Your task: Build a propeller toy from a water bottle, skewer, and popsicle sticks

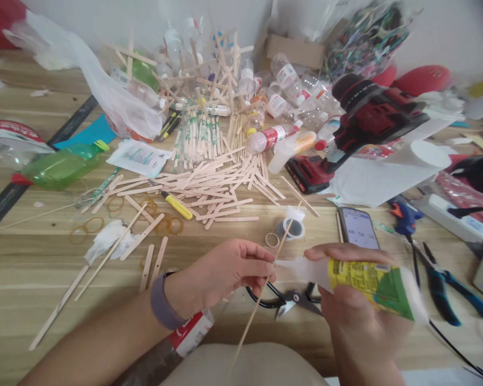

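Note:
My left hand (pixel 241 265) pinches a thin wooden skewer (pixel 253 316), which slants from near my lap up toward a small roll. In my right hand (pixel 350 305) is a glue bottle (pixel 364 284) with a yellow and green label, lying sideways. Its white nozzle points left and meets the skewer close to my left fingertips; whether glue is coming out cannot be seen. Black-handled scissors (pixel 292 300) lie on the table beneath, partly covered by my hands. Just beyond the fingers stand a small grey spool (pixel 293 229) and a white cap (pixel 294 213).
Loose craft sticks (pixel 209 185) cover the middle, with a yellow utility knife (pixel 177 205) among them. Plastic bottles crowd the back. A red cordless drill (pixel 358 123) stands back right. A phone (pixel 360 228), a glue gun (pixel 404 214) and pliers (pixel 443 284) lie at right.

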Demonstrator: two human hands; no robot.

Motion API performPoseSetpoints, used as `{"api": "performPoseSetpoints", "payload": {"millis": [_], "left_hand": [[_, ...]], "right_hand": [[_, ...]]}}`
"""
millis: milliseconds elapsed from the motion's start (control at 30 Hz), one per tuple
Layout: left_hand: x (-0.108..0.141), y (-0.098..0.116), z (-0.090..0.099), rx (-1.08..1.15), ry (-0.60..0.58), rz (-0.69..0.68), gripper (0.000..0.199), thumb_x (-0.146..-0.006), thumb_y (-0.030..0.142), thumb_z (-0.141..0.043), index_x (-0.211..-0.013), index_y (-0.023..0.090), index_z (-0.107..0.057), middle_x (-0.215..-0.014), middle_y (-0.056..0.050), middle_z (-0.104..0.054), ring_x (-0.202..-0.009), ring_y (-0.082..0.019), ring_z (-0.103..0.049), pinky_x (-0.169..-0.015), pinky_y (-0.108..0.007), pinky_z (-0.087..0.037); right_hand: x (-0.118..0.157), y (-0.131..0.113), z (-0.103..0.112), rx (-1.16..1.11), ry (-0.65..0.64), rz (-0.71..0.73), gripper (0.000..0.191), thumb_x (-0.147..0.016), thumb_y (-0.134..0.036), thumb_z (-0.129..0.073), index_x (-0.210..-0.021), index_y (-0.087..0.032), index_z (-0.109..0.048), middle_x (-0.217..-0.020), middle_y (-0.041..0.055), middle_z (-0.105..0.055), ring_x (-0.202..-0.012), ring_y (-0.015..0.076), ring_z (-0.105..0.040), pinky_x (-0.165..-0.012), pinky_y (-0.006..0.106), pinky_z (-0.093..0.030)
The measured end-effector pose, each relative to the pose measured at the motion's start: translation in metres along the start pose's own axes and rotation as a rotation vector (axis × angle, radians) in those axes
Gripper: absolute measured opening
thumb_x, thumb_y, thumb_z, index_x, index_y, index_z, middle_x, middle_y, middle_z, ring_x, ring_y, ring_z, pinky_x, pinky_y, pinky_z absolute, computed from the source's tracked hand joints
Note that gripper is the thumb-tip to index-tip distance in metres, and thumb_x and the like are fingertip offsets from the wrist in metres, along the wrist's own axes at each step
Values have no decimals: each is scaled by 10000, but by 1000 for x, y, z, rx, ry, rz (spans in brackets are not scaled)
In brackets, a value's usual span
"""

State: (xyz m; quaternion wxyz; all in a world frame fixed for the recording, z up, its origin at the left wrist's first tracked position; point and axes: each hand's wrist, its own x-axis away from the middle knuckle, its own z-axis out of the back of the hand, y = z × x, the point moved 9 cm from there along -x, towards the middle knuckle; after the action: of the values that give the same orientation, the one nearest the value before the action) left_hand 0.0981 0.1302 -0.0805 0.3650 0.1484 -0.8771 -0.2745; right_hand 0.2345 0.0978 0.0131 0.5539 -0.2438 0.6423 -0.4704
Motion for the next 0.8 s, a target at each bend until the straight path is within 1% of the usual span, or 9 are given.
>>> {"api": "performPoseSetpoints", "payload": {"millis": [167, 367, 533, 700, 800], "left_hand": [[-1, -1, 0, 15, -4, 6, 292, -610, 240, -808, -809, 108, -640, -653, -2, -650, -505, -63, -503, -519, -220, -392], [-1, -1, 0, 27, -13, 5, 313, -615, 235, -811, -833, 105, -628, -651, -5, -653, -507, -66, -500, -517, -221, -375], [1, 0, -1, 14, -2, 10, 251, -634, 215, -785, -801, 118, -625, -631, 7, -638, -493, -61, -475, -511, -222, -362], [-1, -1, 0, 1, -11, 15, 212, -640, 187, -757, -797, 120, -631, -628, 12, -645, -490, -57, -480, -512, -219, -358], [1, 0, -1, -11, 8, 21, 160, -649, 166, -720, -775, 128, -628, -608, 22, -633, -481, -55, -467, -502, -215, -350]], "right_hand": [[-3, -5, -4, 24, 4, 19, 217, -811, -356, -725, -977, -223, -684, -832, 41, -714, -760, 236, -687, -658, 364, -543], [-4, -11, -7, 34, 1, 65, 206, -819, -356, -715, -962, -212, -680, -809, 45, -720, -736, 238, -696, -640, 369, -545], [-5, -11, -9, 131, -10, 48, 214, -822, -425, -692, -918, -235, -666, -779, 53, -730, -705, 258, -703, -625, 410, -549], [-7, -15, -10, 107, -9, 81, 175, -814, -369, -703, -926, -239, -669, -769, 45, -735, -699, 254, -703, -608, 395, -549], [-8, -12, -11, 156, -36, 34, 188, -791, -394, -720, -896, -249, -666, -768, 41, -732, -697, 257, -707, -621, 404, -549]]}}
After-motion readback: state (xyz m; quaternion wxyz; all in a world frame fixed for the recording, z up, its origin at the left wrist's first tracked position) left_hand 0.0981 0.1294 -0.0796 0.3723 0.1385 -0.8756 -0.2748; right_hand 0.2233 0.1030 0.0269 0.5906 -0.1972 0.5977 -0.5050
